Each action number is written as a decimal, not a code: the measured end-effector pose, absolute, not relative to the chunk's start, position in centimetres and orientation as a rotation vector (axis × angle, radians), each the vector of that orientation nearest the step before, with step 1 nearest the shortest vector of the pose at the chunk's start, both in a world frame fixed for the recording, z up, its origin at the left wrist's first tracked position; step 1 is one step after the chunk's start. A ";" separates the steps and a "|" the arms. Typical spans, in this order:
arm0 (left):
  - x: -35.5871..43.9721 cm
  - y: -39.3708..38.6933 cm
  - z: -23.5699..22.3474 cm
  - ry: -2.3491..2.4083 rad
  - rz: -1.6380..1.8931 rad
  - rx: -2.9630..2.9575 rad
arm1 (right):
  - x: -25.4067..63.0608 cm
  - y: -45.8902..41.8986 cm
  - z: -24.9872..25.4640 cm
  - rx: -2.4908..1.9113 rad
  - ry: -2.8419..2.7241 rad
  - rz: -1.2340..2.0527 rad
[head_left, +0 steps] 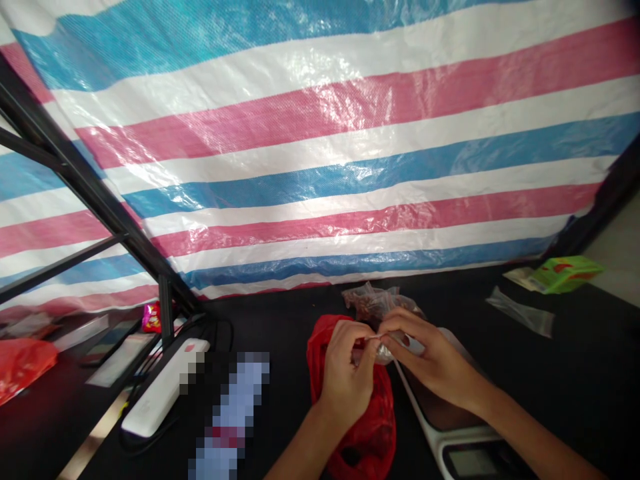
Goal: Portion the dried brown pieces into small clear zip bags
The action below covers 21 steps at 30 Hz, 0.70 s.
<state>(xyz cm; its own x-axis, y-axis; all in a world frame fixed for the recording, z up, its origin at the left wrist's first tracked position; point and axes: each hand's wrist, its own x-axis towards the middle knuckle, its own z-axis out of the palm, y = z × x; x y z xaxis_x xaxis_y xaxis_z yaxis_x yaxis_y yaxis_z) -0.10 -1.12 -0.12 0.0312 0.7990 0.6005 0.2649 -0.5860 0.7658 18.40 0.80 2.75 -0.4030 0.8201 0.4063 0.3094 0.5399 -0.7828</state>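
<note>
My left hand [346,373] and my right hand [431,357] meet at the table's near middle, fingers pinched together on the neck of a small clear plastic bag [373,303] holding brownish-red pieces. The bag bulges just beyond my fingertips. Under my left hand lies a red plastic bag [367,433], crumpled on the black table [575,387]. My right forearm crosses a flat digital scale [450,427] with a dark platform and a display at its near end.
A white power strip [163,393] with black cables lies to the left, beside a blurred-out object. An empty clear bag [523,313] and a green packet [565,273] lie far right. A striped tarpaulin [325,167] hangs behind; a black metal frame [100,193] stands left.
</note>
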 end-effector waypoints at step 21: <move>-1.1 -1.6 0.5 1.109 1.881 1.944 | 27.2 7.0 1.0 -1.465 -1.567 0.354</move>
<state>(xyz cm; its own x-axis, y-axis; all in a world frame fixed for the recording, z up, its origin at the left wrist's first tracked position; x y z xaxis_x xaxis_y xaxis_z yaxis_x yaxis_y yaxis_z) -1.13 -1.61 0.55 -0.1024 0.6380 0.7632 0.3591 -0.6918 0.6264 27.24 7.05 0.97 0.1447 0.8952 0.4215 0.6274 0.2464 -0.7387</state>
